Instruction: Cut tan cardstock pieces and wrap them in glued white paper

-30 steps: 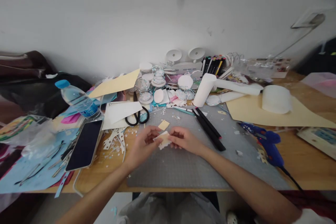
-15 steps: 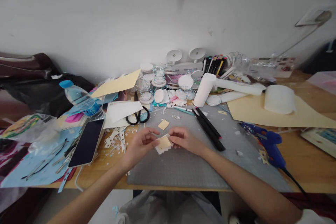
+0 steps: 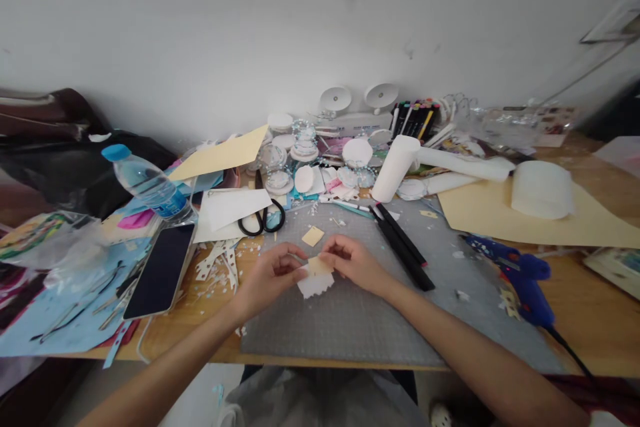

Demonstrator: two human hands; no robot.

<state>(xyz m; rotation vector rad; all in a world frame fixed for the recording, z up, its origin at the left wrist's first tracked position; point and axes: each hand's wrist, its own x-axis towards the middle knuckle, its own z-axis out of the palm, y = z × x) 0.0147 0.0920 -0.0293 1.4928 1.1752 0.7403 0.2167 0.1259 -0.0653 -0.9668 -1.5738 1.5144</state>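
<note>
Between my hands, over the grey cutting mat [image 3: 350,327], is a small cream paper piece [image 3: 319,265]. A white paper piece with a ragged edge [image 3: 316,285] shows below it, overlapping. My left hand [image 3: 274,275] has thumb and fingers closed at the left side of these pieces. On the other side, my right hand [image 3: 354,263] pinches the upper right edge of the cream piece; its fingertips are partly hidden. A second cream square [image 3: 313,235] lies flat on the mat just beyond my fingers.
Black-handled scissors [image 3: 261,217], a phone [image 3: 161,270] and a water bottle [image 3: 150,183] are on the left. Two black pens [image 3: 403,247] lie right of my hands. Farther right are a blue glue gun [image 3: 525,280] and white rolls [image 3: 397,169]. Paper scraps and round white pieces crowd the back.
The cream piece has shifted upward over the white piece, so more of the white ragged part shows below it. The whole view has moved slightly.
</note>
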